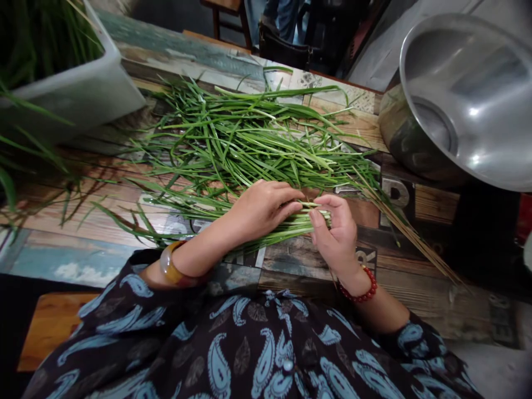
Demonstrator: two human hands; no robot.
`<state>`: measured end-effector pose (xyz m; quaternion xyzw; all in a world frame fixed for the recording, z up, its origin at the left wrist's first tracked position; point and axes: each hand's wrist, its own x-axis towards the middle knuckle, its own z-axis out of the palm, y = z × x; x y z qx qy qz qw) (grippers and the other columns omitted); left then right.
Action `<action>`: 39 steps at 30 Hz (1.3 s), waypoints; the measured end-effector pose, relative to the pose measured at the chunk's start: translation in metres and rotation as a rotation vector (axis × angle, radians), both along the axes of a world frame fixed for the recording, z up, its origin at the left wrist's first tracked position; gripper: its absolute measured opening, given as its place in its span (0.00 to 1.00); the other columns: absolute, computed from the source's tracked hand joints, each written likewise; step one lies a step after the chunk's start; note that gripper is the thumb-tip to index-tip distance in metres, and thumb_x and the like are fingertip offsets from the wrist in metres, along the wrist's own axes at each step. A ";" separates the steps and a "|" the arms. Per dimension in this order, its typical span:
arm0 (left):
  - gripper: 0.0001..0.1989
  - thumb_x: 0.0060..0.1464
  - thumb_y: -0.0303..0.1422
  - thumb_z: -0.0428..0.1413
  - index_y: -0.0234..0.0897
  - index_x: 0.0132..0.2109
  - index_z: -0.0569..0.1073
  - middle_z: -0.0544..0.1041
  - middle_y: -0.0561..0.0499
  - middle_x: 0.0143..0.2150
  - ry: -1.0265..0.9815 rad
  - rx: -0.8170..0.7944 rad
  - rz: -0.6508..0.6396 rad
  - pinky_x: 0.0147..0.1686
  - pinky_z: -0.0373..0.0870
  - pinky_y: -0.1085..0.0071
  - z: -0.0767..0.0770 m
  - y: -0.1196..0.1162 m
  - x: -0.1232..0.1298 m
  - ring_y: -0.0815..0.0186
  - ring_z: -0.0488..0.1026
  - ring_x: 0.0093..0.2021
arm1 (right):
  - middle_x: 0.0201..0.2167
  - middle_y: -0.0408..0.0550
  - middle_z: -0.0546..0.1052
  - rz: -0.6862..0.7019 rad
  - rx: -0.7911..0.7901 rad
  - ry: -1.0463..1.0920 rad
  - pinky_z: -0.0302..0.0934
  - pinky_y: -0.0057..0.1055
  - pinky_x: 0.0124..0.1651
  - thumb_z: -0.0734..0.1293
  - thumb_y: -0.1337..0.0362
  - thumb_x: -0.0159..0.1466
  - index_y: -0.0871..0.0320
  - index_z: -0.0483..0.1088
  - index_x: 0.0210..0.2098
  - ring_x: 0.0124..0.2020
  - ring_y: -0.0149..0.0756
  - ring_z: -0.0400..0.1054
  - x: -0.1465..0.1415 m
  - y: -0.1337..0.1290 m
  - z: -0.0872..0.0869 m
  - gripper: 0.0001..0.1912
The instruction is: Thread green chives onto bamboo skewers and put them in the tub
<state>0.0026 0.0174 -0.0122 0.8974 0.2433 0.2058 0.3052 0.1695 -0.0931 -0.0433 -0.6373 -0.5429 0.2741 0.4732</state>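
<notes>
One left hand [264, 208], one right hand [337, 230], fingers [286, 194] clamped on one green bunch [286, 231]

Moderate, soft light reaches the middle of the wood-print patchwork table [436, 299], where the long, thin green stalks [249, 138] look fairly crisp. White glare spots dot the round, shiny silver metal bowl [440, 130]. The edges are dimmer and stretched; the boxy white plastic bin [95, 94] and its dark green leaves [50, 33] are blurred.
</notes>
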 end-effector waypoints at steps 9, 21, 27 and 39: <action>0.12 0.65 0.31 0.51 0.35 0.39 0.80 0.81 0.47 0.34 0.077 -0.006 -0.071 0.35 0.67 0.72 0.001 -0.008 0.002 0.65 0.77 0.34 | 0.35 0.45 0.75 -0.017 -0.017 -0.076 0.68 0.33 0.35 0.63 0.58 0.68 0.53 0.67 0.48 0.36 0.37 0.73 0.001 0.000 0.005 0.10; 0.12 0.65 0.30 0.51 0.35 0.43 0.79 0.79 0.45 0.41 -0.067 0.100 -0.042 0.41 0.69 0.69 -0.006 0.016 -0.005 0.65 0.74 0.42 | 0.31 0.42 0.77 0.066 0.118 -0.239 0.66 0.29 0.37 0.63 0.61 0.68 0.53 0.68 0.37 0.31 0.33 0.73 -0.003 0.000 0.016 0.04; 0.09 0.61 0.29 0.54 0.35 0.35 0.79 0.77 0.45 0.38 0.199 0.293 -0.044 0.36 0.63 0.66 -0.011 0.020 0.007 0.63 0.69 0.37 | 0.31 0.42 0.77 0.061 0.113 -0.255 0.66 0.29 0.37 0.64 0.60 0.68 0.53 0.68 0.38 0.31 0.32 0.72 -0.002 0.001 0.015 0.04; 0.07 0.55 0.22 0.52 0.33 0.39 0.74 0.75 0.50 0.35 -0.056 0.049 0.128 0.37 0.65 0.72 -0.004 0.015 -0.001 0.67 0.70 0.35 | 0.30 0.44 0.76 0.003 -0.034 -0.079 0.66 0.31 0.32 0.64 0.57 0.67 0.53 0.69 0.40 0.35 0.37 0.74 0.000 -0.001 0.008 0.07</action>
